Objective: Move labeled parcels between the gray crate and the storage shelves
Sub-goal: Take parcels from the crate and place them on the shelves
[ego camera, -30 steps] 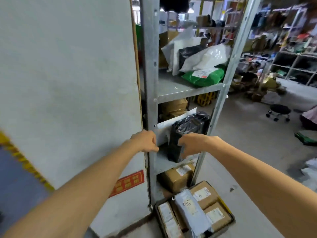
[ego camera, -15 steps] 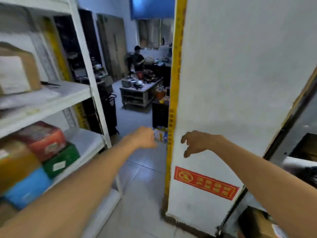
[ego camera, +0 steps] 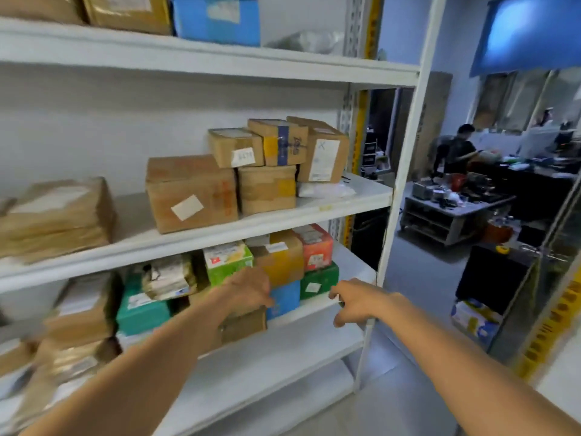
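Both bare forearms reach in from the bottom edge toward the white storage shelves. The left hand hangs with its back to the camera, fingers bent down and forward in front of a low brown parcel at the front edge of the lower shelf. Their tips are blurred, so I cannot tell whether they touch or hold it. The right hand hovers near the front right corner of that shelf, close to the upright post, fingers spread and loosely curled, holding nothing.

Just behind the hands, a blue box and a green box stand side by side at the shelf's front edge. An orange box and a taped brown box are stacked on top of them. Further left are a bright green carton and a teal box.

On the middle shelf a large cardboard box stands near the front edge, with smaller labeled cartons piled toward the right end. The top shelf carries another blue parcel.

Far off to the right, past the post, a person in dark clothes stands by a cluttered cart
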### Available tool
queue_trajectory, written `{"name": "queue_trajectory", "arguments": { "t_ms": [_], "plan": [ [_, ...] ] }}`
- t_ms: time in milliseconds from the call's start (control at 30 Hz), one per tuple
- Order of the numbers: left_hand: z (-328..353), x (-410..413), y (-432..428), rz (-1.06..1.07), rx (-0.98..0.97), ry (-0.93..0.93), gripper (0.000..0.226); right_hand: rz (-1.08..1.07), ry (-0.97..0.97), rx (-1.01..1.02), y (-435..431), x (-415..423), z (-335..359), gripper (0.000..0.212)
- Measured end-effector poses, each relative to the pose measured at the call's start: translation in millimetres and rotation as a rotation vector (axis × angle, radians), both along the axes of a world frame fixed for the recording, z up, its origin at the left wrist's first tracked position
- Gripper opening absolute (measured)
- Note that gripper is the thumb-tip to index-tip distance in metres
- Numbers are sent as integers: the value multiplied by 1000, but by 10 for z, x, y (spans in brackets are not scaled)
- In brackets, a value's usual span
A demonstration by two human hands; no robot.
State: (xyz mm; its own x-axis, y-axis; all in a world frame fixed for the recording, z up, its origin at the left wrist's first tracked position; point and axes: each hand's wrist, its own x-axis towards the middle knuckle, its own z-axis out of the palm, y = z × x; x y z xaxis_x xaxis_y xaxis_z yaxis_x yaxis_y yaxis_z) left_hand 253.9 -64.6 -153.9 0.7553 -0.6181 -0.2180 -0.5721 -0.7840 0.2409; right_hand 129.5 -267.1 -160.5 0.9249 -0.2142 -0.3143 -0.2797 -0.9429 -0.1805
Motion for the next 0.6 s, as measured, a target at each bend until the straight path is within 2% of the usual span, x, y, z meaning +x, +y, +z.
{"name": "queue_trajectory", "arguments": {
  "t_ms": [133,233,367,600],
  "plan": [
    [54,26,755,147,19,-63,35,178,-18,2,667,422,103,70],
    [116,-15,1195,256,15,-96,36,286,-52,-7,1059,716,193,55],
    [222,-41,1630,383,44,-113,41,390,-59,-15,1424,957,262,71],
    [287,55,1785,458,36,-140,34,439,-70,-27,1444,1081,343,72]
  ]
}}
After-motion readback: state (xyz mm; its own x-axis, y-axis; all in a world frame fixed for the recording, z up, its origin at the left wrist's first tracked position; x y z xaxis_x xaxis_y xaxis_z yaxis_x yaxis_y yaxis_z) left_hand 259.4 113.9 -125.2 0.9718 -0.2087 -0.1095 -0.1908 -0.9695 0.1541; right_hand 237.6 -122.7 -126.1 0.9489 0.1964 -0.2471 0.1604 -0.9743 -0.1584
